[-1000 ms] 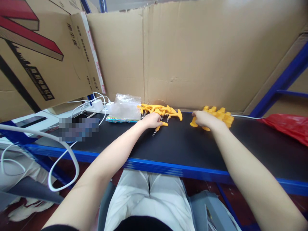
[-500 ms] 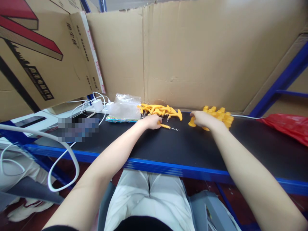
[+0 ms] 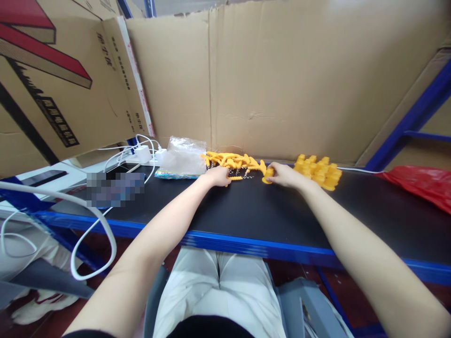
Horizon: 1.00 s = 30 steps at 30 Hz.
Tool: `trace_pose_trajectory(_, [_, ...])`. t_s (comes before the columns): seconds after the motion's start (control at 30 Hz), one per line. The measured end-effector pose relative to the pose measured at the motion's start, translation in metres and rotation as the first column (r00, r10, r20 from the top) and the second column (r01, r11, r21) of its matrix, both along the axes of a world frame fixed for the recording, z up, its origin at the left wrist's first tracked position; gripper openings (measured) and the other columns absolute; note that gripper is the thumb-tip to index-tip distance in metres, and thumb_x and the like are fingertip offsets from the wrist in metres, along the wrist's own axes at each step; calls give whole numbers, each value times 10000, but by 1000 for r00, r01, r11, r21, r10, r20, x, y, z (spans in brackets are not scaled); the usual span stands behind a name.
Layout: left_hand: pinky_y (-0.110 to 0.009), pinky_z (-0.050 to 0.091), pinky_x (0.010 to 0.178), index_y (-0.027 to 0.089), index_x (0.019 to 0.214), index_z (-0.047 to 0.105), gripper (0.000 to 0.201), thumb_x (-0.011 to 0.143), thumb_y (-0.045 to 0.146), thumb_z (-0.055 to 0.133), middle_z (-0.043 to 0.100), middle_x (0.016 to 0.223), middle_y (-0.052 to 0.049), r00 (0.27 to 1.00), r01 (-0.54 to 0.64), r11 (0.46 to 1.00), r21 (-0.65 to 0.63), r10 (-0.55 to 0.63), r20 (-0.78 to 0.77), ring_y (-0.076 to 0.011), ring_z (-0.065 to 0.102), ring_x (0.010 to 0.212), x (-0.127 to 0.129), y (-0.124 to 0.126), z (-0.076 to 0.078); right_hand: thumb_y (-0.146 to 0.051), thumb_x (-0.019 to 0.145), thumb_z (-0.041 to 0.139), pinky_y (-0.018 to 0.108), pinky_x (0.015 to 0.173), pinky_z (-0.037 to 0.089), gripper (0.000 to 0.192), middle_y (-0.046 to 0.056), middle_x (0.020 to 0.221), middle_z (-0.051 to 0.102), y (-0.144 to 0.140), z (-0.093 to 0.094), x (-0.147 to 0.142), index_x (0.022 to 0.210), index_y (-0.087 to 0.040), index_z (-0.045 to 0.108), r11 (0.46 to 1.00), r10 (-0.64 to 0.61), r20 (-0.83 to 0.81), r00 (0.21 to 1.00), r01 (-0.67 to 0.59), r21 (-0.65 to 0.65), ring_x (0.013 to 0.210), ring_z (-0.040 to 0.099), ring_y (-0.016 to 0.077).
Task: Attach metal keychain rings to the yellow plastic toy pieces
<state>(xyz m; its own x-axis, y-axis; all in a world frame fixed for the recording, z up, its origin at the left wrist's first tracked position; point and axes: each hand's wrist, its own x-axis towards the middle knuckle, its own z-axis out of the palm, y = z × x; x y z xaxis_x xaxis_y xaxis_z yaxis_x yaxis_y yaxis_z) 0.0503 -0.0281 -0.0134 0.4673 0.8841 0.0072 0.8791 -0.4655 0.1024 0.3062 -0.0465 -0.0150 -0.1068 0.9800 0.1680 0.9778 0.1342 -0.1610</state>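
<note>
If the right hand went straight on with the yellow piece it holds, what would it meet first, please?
Probably the metal spiral on the yellow rod in the left hand, though depth is unclear and the yellow pile lies close by.

- Black shelf [image 3: 260, 216] with a blue front edge
- Pile of yellow T-handled corkscrews [image 3: 234, 160]
- Clear plastic bag [image 3: 183, 157]
- Clustered yellow flared holders [image 3: 319, 172]
- Red plastic bag [image 3: 424, 184]

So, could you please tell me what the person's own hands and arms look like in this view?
The left hand and right hand wear no gloves, and no watch or bracelet shows on either wrist. Both forearms are bare and unmarked by any band or cable. A black sleeve edge shows on the left arm; no right sleeve is in view.
</note>
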Motion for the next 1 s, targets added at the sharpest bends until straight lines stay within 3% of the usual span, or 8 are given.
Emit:
trace_pose_trajectory(0.3, [-294, 475, 771, 187, 926, 632, 273, 706, 327, 552, 668, 1012, -75, 999, -30, 999, -31, 30, 11, -220, 610, 920, -2, 2, 2, -336, 713, 665, 248, 607, 398, 298, 50, 850, 648, -5, 3, -7, 930, -184, 528, 1000, -8, 6, 1000, 7, 17, 733, 592, 179])
trace_pose_trajectory(0.6, [-295, 478, 746, 180, 898, 621, 249, 684, 294, 564, 665, 995, -78, 998, -3, 1000, -31, 5, 64, -222, 614, 889, -2, 2, 1, -247, 705, 629, 241, 599, 407, 116, 31, 825, 658, -4, 0, -7, 801, -200, 584, 991, 132, -6, 991, -132, -2, 727, 590, 171])
trace_pose_trajectory(1.0, [-272, 475, 753, 185, 965, 612, 292, 715, 319, 542, 672, 993, -68, 996, 67, 998, 9, -67, 54, -214, 615, 902, 1, 0, -2, -236, 721, 636, 244, 675, 436, 233, 29, 883, 668, -10, 2, -18, 949, -186, 637, 972, 236, -45, 971, -236, -5, 762, 601, 166])
